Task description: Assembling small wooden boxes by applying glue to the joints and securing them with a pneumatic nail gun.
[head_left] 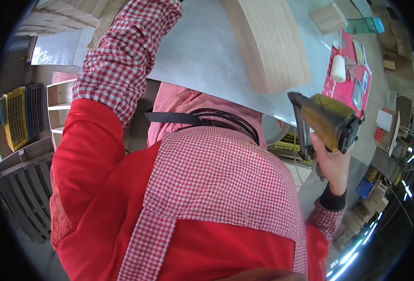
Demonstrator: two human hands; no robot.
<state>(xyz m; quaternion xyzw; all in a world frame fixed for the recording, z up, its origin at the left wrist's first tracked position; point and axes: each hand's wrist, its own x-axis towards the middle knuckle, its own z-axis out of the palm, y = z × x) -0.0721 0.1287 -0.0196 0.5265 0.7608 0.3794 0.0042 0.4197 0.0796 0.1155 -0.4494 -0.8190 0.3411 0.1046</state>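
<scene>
My right hand (pixel 331 161) is wrapped round the grip of a nail gun (pixel 326 119) with a scuffed amber-brown body and black parts. The tool is raised beside the table's right front edge, apart from the wood. On the grey table (pixel 193 51) lies a long pale wooden piece (pixel 272 44), perhaps a box or a stack of boards, running out past the top edge. My left arm, in a red checked sleeve (pixel 127 51), stretches over the table's left side. Its hand is beyond the top edge of the head view.
Right of the wood, a white glue bottle (pixel 338 69) lies on a pink sheet (pixel 346 89). Beyond are a small wooden block (pixel 328 18) and a teal bottle (pixel 364 25). Stacked boards (pixel 61 16), an open wooden frame (pixel 59 100) and yellow crates (pixel 15 117) stand on the left.
</scene>
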